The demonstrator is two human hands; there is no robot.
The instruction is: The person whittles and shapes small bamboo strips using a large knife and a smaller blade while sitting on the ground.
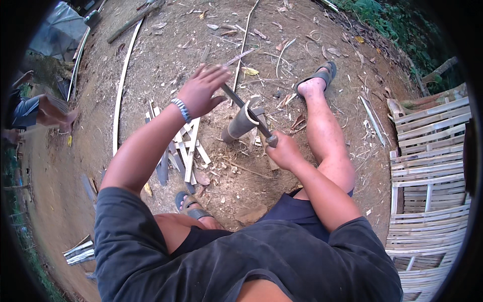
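Note:
A hollow bamboo section (pixel 238 127) stands tilted on the ground between my legs, its upper rim facing me. Across its upper end lies the dark blade of a machete (pixel 232 95). My right hand (pixel 286 152) is closed around the machete's handle. My left hand (pixel 202 91), with a striped bracelet at the wrist, is stretched out flat beside the far end of the blade. It holds nothing, and I cannot tell whether it touches the blade. How deep the edge sits in the bamboo is unclear.
Split bamboo strips (pixel 191 151) lie piled left of the bamboo section. Woven bamboo panels (pixel 430 171) stand at the right. Another person's legs (pixel 53 113) show at the far left. Long strips (pixel 126 85) and wood chips are scattered over the dirt ground (pixel 171 55).

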